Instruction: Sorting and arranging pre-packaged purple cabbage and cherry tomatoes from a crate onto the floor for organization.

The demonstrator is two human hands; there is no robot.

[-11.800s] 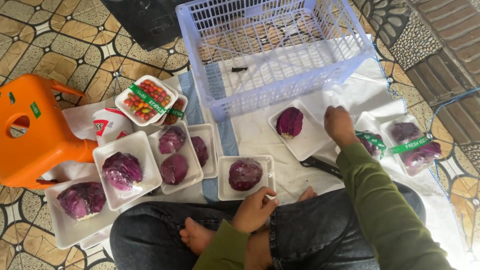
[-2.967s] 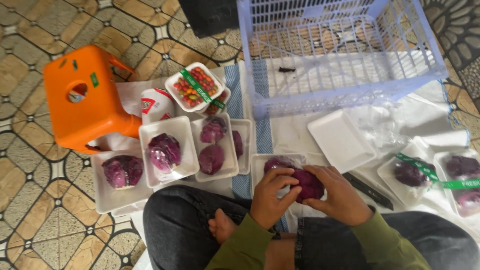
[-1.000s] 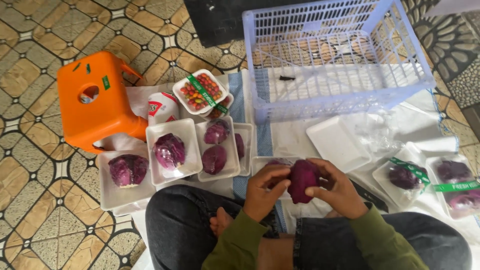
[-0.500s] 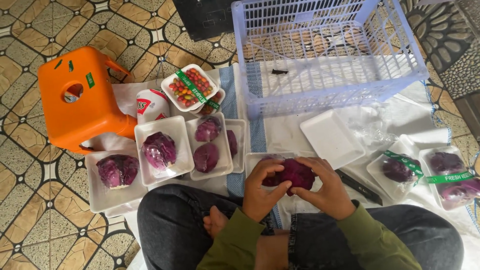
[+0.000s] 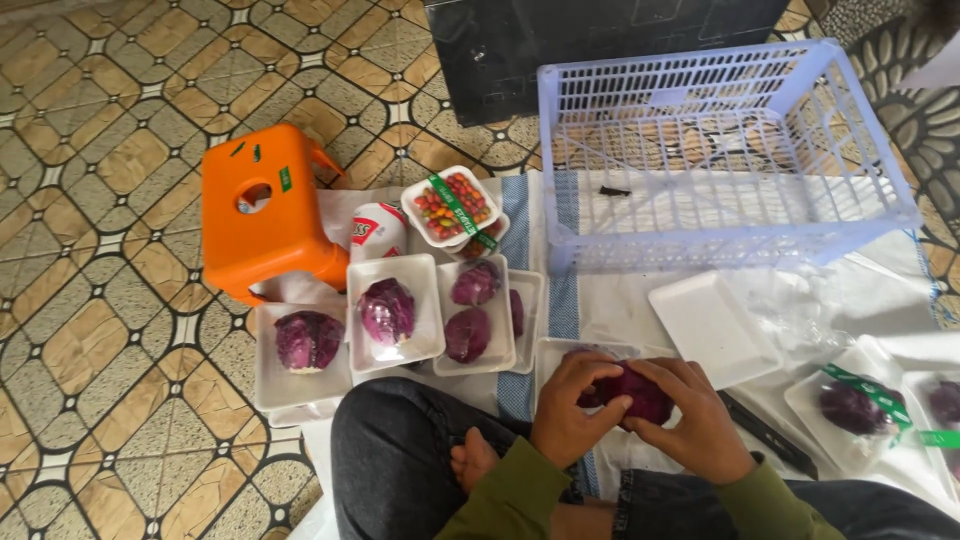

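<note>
- Low in the frame, right of centre, the purple cabbage piece point(image 5: 632, 392) sits between both hands, over the near end of a white foam tray point(image 5: 560, 352).
- Its long axis runs roughly left to right across the picture, tilted a little down to the right; which end is the stem end I cannot tell, since fingers cover much of it.
- It is deep purple, rounded and slightly glossy, with darker folds on top.
- The left hand point(image 5: 572, 410) curls around its left side, fingers bent over the top and closed on it.
- The right hand point(image 5: 695, 420) cups its right side, thumb and fingers wrapped against it.
- Left of centre, more purple cabbage pieces lie in white trays point(image 5: 392, 312), beside an orange stool point(image 5: 262, 215).
- Toward the upper right stands a pale blue plastic crate point(image 5: 720, 150), with an empty white tray point(image 5: 712, 328) below it.
</note>
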